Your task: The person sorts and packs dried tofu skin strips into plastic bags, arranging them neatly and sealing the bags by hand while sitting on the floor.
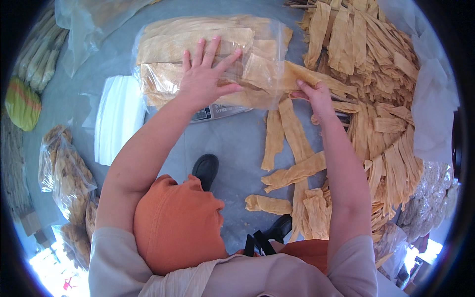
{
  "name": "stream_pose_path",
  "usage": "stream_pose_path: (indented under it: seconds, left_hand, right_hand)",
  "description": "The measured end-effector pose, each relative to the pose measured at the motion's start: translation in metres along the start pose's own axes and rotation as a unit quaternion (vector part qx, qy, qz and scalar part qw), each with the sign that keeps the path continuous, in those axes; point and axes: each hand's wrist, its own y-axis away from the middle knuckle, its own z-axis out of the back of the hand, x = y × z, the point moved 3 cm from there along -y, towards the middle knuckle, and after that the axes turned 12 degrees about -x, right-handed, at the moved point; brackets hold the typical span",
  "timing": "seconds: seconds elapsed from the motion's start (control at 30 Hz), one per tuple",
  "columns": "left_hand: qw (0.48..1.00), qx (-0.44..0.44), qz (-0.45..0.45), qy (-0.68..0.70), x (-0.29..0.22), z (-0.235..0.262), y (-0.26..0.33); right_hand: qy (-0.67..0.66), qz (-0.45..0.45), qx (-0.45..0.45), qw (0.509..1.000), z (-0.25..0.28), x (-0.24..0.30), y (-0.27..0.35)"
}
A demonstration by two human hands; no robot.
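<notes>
A clear plastic bag (163,79) packed with flat, tan dried tofu-skin-like strips lies on a silver digital scale (222,111). My left hand (204,74) presses on top of the bag with its fingers spread. At the bag's right-hand mouth, my right hand (316,96) pinches the end of a long tan strip (302,76), whose other end reaches into the bag. Most of the scale is hidden under the bag; its display shows just below my left wrist.
A big pile of tan strips (381,54) spreads along the right, with loose strips (297,171) on the grey floor. Left of the scale lies a stack of white plastic bags (116,123). Filled clear bags (69,173) and a yellow-green sack (22,104) stand farther left.
</notes>
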Motion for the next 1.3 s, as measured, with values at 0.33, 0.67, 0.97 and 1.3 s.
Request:
stream_pose_path:
  seconds: [0.33, 0.67, 0.97, 1.3]
  left_hand:
    - [1.0, -0.007, 0.021, 0.015, 0.001, 0.001, 0.003]
    - [1.0, -0.008, 0.018, 0.008, -0.001, -0.002, 0.005]
    - [1.0, -0.003, 0.015, 0.001, -0.001, -0.002, 0.005]
    - [1.0, -0.004, 0.01, 0.001, -0.002, -0.001, 0.005]
  right_hand:
    - [0.061, 0.115, 0.049, 0.99, -0.014, 0.067, 0.013]
    - [0.363, -0.035, 0.136, 0.921, 0.021, 0.087, -0.003]
    - [0.249, 0.073, 0.239, 0.936, -0.005, 0.121, 0.015]
    - [0.311, 0.059, 0.269, 0.91, -0.027, 0.074, 0.005]
